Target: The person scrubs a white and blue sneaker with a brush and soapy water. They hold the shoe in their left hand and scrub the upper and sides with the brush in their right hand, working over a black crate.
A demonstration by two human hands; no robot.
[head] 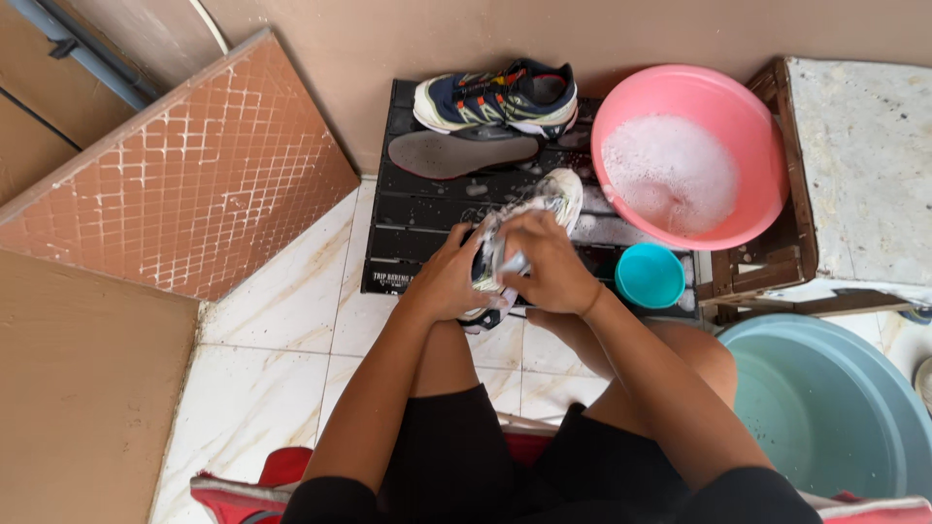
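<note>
- A soapy shoe [529, 218] sat over the black crate [417, 209], held in both hands.
- The left hand [447, 277] gripped its side, fingers curled around it.
- The right hand [549, 262] pressed a brush, mostly hidden, onto it, fingers closed.
- It looked like the scrubbing step; next probably needs more suds from the pink basin [738, 116].

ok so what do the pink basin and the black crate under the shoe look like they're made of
Pink basin: looks like smooth moulded plastic, slightly glossy, with a thin rounded rim; suds sit inside. Black crate: probably rigid plastic too, matte, with moulded slats and gaps, wet with foam.
</note>
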